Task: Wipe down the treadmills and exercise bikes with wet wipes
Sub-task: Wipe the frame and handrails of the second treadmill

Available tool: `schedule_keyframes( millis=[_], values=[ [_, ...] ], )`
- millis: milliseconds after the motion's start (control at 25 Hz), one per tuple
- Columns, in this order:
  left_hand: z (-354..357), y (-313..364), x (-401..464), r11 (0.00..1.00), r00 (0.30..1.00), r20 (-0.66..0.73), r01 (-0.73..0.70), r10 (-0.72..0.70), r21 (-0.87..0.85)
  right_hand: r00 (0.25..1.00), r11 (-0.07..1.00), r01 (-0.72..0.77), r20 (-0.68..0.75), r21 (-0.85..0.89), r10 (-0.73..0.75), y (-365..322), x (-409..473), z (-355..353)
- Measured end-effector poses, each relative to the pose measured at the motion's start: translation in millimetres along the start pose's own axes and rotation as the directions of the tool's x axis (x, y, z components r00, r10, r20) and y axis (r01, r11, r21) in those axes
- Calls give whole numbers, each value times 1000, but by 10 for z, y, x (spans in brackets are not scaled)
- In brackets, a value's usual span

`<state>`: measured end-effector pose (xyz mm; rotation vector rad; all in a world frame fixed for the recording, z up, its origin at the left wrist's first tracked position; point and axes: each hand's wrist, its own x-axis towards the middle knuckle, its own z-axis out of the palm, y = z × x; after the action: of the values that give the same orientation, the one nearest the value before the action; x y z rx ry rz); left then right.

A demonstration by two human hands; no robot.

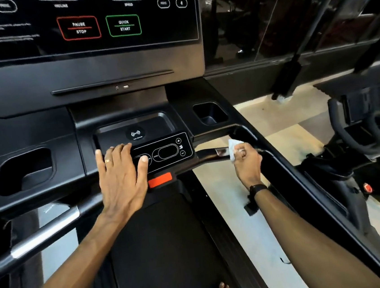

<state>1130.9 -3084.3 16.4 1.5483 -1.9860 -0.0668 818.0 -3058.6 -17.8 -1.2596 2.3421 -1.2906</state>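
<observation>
One wet wipe (pixel 233 148), bunched white, pinched in the curled fingers of the right hand (pixel 247 161) and pressed on the short grip bar (pixel 211 153) just right of the small control panel (pixel 166 151) on the treadmill (pixel 131 84). Left hand (pixel 122 174) flat and spread, holding nothing, resting on that panel's left end. Better to wrap the wipe around the bar and draw along its length, turning to a fresh face, keeping off the buttons. Below the panel, red safety clip (pixel 160 179), then black belt (pixel 161 240). Right of it, pale floor (pixel 271 121) and dark equipment

Console (pixel 78 26) top cut off, blurred.
</observation>
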Motion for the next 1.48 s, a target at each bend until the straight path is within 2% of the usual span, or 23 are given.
schedule_keyframes(
  millis=[200, 280, 360, 440, 520, 680, 800, 960, 1040, 1120, 1200, 1240, 1360, 1400, 1480],
  values=[
    [166, 349, 168, 991, 993, 112, 23, -38, 129, 993, 975, -93, 54, -204, 106, 329, 420, -270],
    [299, 584, 224, 986, 988, 150, 9, -34, 169, 988, 966, -125, 62, -224, 143, 310, 426, -303],
    [464, 821, 271, 982, 986, 163, -5, -26, 189, 986, 981, -109, 110, -163, 128, 206, 302, -274],
    [599, 1007, 325, 978, 990, 131, 24, -52, 206, 975, 1000, 1, 223, 15, -4, 128, 129, -202],
    [642, 1109, 382, 965, 988, 85, 103, -127, 241, 926, 983, 136, 337, 120, -169, 91, -1, -78],
    [635, 1332, 415, 926, 971, 99, 172, -216, 336, 836, 951, 280, 454, 131, -309, -23, -27, -85],
    [672, 1393, 382, 900, 962, 119, 181, -246, 397, 809, 911, 405, 434, 78, -397, 0, -54, -84],
    [690, 1348, 405, 884, 975, 117, 116, -188, 452, 804, 802, 578, 278, -151, -526, 75, -125, 43],
    [690, 1333, 457, 893, 981, 116, 89, -155, 442, 752, 768, 635, 296, -84, -590, -25, -201, 113],
    [682, 1313, 487, 907, 985, 122, 58, -119, 416, 674, 738, 675, 386, 25, -630, -84, -219, 140],
    [659, 1287, 486, 917, 989, 123, 23, -78, 398, 640, 716, 698, 476, -32, -603, 33, -124, 76],
    [631, 1269, 494, 919, 990, 129, 10, -66, 393, 652, 709, 698, 499, -102, -571, 142, -3, 27],
    [595, 1243, 526, 912, 981, 178, -1, -79, 410, 812, 760, 543, 455, -357, -367, 374, 451, -132],
    [586, 1252, 544, 906, 973, 209, 2, -99, 422, 844, 779, 479, 457, -405, -281, 346, 531, -123],
    [610, 1272, 560, 909, 964, 239, 5, -114, 416, 826, 799, 460, 517, -387, -225, 132, 474, 13]
  ],
)
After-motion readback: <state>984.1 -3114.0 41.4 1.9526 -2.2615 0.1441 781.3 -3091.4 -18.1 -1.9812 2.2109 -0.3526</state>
